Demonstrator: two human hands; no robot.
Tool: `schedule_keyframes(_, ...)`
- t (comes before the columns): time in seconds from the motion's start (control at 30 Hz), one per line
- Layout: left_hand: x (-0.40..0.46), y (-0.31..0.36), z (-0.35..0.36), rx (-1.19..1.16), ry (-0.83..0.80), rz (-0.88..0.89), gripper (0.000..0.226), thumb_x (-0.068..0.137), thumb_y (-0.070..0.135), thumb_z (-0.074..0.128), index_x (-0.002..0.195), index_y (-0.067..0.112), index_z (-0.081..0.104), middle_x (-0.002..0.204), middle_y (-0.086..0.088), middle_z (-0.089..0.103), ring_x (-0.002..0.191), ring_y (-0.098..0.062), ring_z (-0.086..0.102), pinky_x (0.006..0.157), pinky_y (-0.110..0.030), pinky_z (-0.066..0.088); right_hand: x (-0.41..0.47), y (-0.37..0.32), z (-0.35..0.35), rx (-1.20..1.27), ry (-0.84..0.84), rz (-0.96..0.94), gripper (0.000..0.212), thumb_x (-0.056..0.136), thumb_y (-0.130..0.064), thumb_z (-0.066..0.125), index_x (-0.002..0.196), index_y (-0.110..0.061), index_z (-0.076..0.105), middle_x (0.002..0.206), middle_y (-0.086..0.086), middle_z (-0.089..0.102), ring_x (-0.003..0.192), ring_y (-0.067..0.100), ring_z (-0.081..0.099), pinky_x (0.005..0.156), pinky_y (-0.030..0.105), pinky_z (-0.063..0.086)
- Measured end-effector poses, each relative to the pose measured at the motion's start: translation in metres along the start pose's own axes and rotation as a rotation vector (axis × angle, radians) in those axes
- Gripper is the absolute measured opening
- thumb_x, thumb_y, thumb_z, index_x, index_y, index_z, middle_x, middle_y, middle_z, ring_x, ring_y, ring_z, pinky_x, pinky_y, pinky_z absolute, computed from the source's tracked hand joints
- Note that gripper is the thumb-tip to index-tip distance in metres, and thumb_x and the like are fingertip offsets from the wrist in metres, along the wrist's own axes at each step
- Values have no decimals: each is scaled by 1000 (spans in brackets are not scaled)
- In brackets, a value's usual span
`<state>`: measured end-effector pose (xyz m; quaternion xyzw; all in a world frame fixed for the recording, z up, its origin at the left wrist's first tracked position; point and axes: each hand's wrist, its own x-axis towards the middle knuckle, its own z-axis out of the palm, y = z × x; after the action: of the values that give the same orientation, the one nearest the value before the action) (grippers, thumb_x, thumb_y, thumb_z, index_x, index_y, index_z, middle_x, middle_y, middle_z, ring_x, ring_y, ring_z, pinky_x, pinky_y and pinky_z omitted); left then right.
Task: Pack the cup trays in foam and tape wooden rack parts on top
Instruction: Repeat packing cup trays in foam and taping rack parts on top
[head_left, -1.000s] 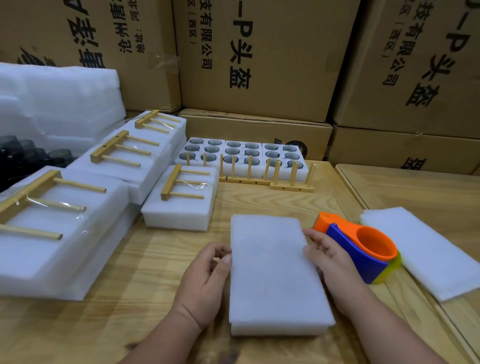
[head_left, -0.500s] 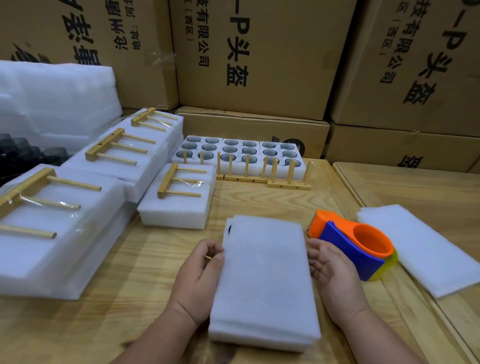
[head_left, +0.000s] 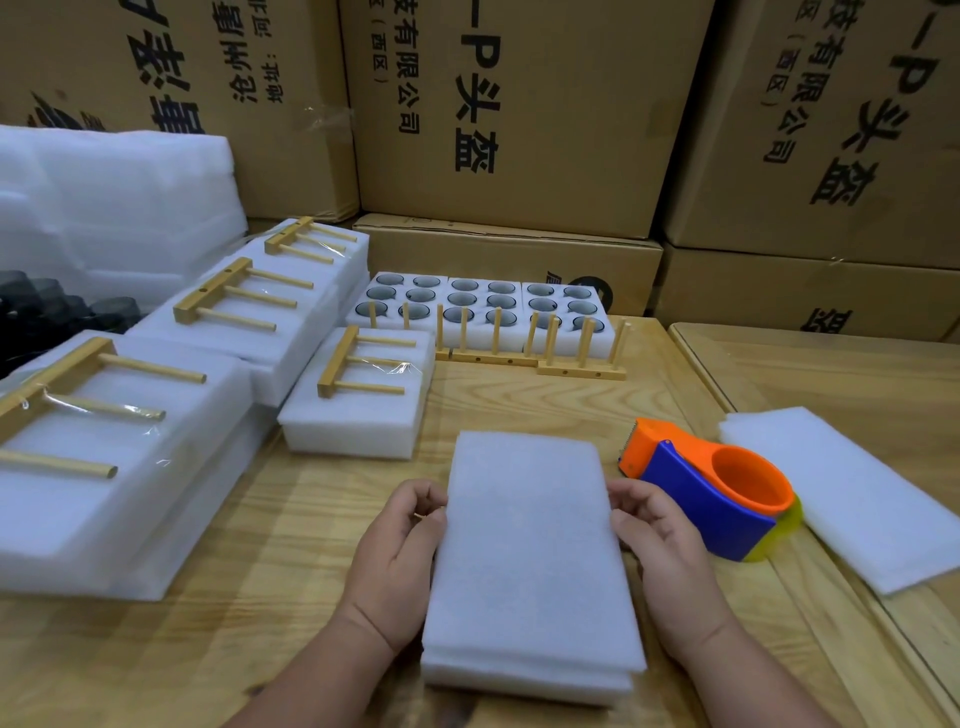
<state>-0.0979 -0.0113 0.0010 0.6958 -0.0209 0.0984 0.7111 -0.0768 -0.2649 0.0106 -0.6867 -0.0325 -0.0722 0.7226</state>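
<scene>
A white foam pack (head_left: 530, 561) lies lengthwise on the wooden table (head_left: 218, 639) in front of me, a thin foam sheet covering its top. My left hand (head_left: 397, 556) grips its left edge and my right hand (head_left: 660, 551) grips its right edge, fingers curled at the sides. Behind it, foam cup trays (head_left: 483, 306) with dark cups stand at the table's back edge. In front of those trays, loose wooden rack parts (head_left: 535, 358) stand upright. An orange and blue tape dispenser (head_left: 711, 488) sits just right of my right hand.
Finished foam packs with taped wooden rack parts (head_left: 358, 395) (head_left: 244, 312) (head_left: 93, 447) fill the left side. A stack of thin foam sheets (head_left: 857, 493) lies at the right. Cardboard boxes (head_left: 519, 114) wall the back. Bagged foam (head_left: 109, 208) and black items (head_left: 47, 312) sit far left.
The foam pack has slid toward me and slightly left. Both hands moved from resting at its sides to gripping its edges.
</scene>
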Motion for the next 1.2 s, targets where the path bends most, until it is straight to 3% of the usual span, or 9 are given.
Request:
schedule_keyframes(0.17, 0, 1, -1, 0, 7, -24, 23, 75, 44, 54, 87, 26, 62, 79, 8, 60, 70, -17, 49, 69, -42, 38, 0, 3, -1, -4, -27, -16, 25, 94, 0, 62, 109, -19, 71, 101, 2, 73, 98, 17, 69, 78, 22, 55)
schedule_keyframes(0.23, -1, 3, -2, 2, 8, -22, 23, 74, 43, 53, 86, 25, 62, 79, 6, 60, 71, -17, 50, 71, -41, 39, 0, 3, -1, 2, -32, -24, 24, 87, -11, 66, 109, -20, 71, 102, 3, 73, 100, 19, 68, 79, 23, 55)
schedule_keyframes(0.43, -3, 10, 1, 45, 9, 3, 22, 80, 22, 50, 89, 27, 69, 90, 5, 70, 84, -11, 63, 76, -23, 48, 6, 5, -2, 74, -10, 23, 36, 79, -19, 63, 114, -21, 72, 113, 13, 70, 110, 36, 64, 87, 42, 54)
schedule_keyframes(0.57, -6, 14, 1, 32, -19, -2, 26, 76, 26, 57, 97, 16, 70, 95, 2, 72, 84, -11, 66, 73, -19, 51, 6, 4, -1, 70, -3, 20, 36, 79, -18, 63, 113, -24, 73, 112, 12, 70, 108, 32, 66, 90, 47, 54)
schedule_keyframes(0.73, -9, 18, 1, 52, -48, 12, 43, 70, 41, 60, 102, 15, 72, 102, -1, 74, 90, -15, 69, 80, -21, 53, 11, 2, -4, 109, -5, 71, 32, 92, -6, 60, 113, -25, 75, 115, 12, 71, 101, 26, 69, 84, 40, 54)
schedule_keyframes(0.93, -12, 18, -2, 105, -59, 12, 36, 82, 20, 55, 114, 14, 71, 112, 3, 75, 100, -19, 71, 90, -27, 54, 14, -7, -6, 189, -18, 158, 34, 98, -3, 49, 124, -14, 68, 118, 11, 74, 104, 26, 72, 73, 29, 57)
schedule_keyframes(1.1, -13, 20, 0, 132, -34, -7, 34, 81, 23, 57, 111, 15, 71, 108, 7, 76, 97, -15, 73, 92, -31, 54, 7, -11, -5, 149, 9, 146, 26, 91, -11, 55, 107, -18, 75, 107, 15, 76, 91, 25, 74, 68, 31, 58)
schedule_keyframes(1.2, -13, 19, 1, 144, -19, -33, 29, 80, 27, 60, 106, 18, 71, 98, 4, 77, 91, -23, 71, 89, -37, 53, 2, -10, -5, 122, 16, 135, 28, 78, -19, 60, 101, -22, 76, 105, 12, 77, 91, 25, 74, 66, 30, 58)
